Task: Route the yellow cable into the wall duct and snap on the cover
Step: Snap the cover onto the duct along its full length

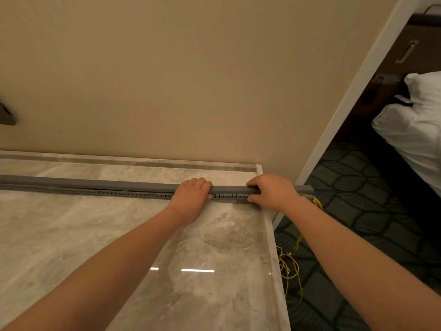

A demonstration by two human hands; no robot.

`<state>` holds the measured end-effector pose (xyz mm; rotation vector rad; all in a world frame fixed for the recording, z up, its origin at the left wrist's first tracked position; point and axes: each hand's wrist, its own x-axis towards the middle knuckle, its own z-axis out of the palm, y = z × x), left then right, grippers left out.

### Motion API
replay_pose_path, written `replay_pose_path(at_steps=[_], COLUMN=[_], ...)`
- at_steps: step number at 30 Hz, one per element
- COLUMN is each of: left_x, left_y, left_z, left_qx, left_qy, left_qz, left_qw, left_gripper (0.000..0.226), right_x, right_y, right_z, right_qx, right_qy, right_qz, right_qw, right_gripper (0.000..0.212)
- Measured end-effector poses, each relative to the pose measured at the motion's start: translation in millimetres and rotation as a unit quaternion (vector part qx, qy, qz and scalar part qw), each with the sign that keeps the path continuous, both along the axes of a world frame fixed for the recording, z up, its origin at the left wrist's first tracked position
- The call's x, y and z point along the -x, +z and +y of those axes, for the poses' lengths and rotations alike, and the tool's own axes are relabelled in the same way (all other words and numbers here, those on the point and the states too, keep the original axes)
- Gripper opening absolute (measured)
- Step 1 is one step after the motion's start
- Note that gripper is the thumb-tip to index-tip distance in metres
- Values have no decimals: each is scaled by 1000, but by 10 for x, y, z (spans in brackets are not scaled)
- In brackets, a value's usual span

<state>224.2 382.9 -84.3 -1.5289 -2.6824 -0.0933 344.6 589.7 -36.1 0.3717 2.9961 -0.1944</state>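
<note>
A long grey slotted duct (133, 193) lies across a marble countertop (95, 235), with its grey cover (95, 183) lying along its top. My left hand (192, 197) presses down on the cover, fingers over its far edge. My right hand (272, 191) grips the cover and duct near their right end, thumb at the front. The yellow cable (290, 271) comes out of the duct's right end and hangs in loose loops over the carpet; the part inside the duct is hidden.
A beige wall (191, 80) rises behind the counter. The counter's right edge (274, 247) drops to dark patterned carpet (358, 223). A bed with white linen (415, 125) stands at the right. A dark fixture (6, 114) sits on the wall at the far left.
</note>
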Motion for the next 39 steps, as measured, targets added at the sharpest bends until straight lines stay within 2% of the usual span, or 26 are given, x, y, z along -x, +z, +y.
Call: replay_pose_path(at_steps=[4, 7, 9, 12, 15, 19, 22, 24, 27, 33, 39], left_x=[-16, -75, -206, -470, -530, -468, -465, -469, -484, -658, -801], left_y=[54, 117, 121, 56, -25, -44, -45, -39, 2, 114, 26], left_z=[52, 222, 444, 767, 841, 811, 818, 816, 814, 1011, 1240], left_qx=[25, 43, 39, 10, -7, -13, -19, -18, -13, -10, -31], left_qy=[2, -23, -47, -36, -13, -31, -35, -37, -39, -78, -57], left_qz=[17, 55, 46, 17, 37, 36, 27, 22, 18, 42, 29], left_qw=[1000, 997, 997, 999, 999, 999, 999, 999, 999, 996, 998], left_gripper=[33, 42, 44, 38, 30, 30, 29, 28, 30, 40, 31], right_x=[-49, -58, -72, -106, -172, -250, -417, -549, -618, -576, -578], right_y=[26, -2, -12, -31, -72, -74, -37, -41, -82, -88, -125], right_z=[113, 116, 113, 101, 90, 144, 304, 414, 450, 413, 370], right_qx=[9, 11, 5, -12, -8, 21, 2, -14, 10, 10, 32], right_qy=[-11, -11, -9, 3, -1, 3, 5, -15, -60, -67, -65], right_qz=[-14, 8, 25, 52, 77, 74, 63, 70, 77, 76, 98], right_qw=[1000, 1000, 1000, 999, 997, 997, 998, 997, 995, 995, 993], right_gripper=[27, 27, 28, 25, 24, 25, 26, 31, 36, 34, 25])
